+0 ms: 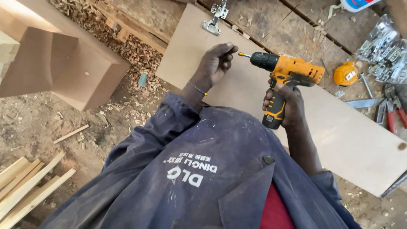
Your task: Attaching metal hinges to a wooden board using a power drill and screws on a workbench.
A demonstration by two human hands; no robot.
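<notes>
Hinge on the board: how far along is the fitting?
One metal hinge already sits at the board's far edge. In hand: the right hand grips the yellow cordless drill, the left hand at its bit tip. More hinges lie unused beside the board.

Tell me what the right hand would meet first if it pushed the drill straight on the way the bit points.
The right hand aims the yellow drill leftward; its bit tip points at the left hand, whose fingertips sit just ahead of it. That hand comes first, though depth is unclear.

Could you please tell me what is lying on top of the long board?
A metal hinge sits at the board's far end. Both hands, the left hand and the drill-holding right hand, hide what lies beneath.
</notes>
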